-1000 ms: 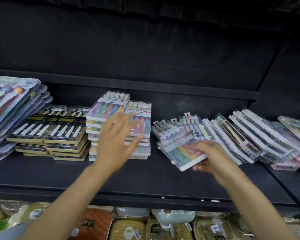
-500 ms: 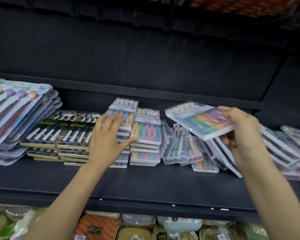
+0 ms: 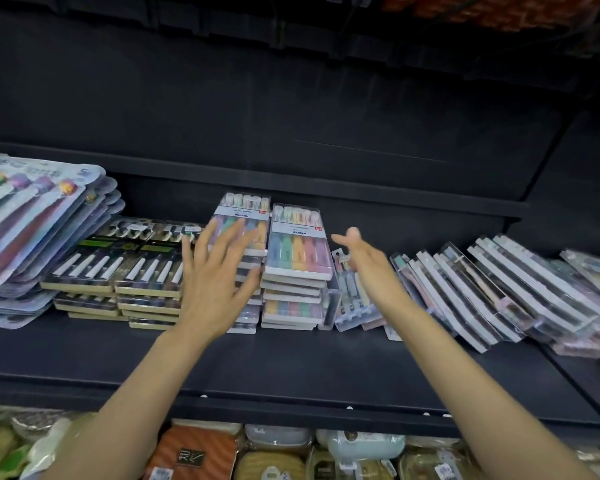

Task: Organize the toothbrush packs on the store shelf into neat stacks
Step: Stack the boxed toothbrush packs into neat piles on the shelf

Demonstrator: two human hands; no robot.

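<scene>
Two neat stacks of pastel toothbrush packs stand side by side at the shelf's middle: the left stack (image 3: 248,216) and the right stack (image 3: 297,251). My left hand (image 3: 215,282) is spread flat, with its fingers over the front of the left stack. My right hand (image 3: 361,258) hovers just right of the right stack with relaxed fingers and holds nothing. A few clear packs (image 3: 352,296) lean against that stack. Further right, a long row of slumped packs (image 3: 482,292) lies tilted.
Black-and-gold toothbrush packs (image 3: 118,271) are stacked to the left, with large blister packs (image 3: 32,223) piled at the far left. The dark shelf board (image 3: 291,365) has bare room in front. Packaged goods (image 3: 274,455) fill the shelf below.
My right hand held a pastel pack raised in the air; that pack now lies on top of the right stack and the hand is empty. My left hand stayed at the left stack.
</scene>
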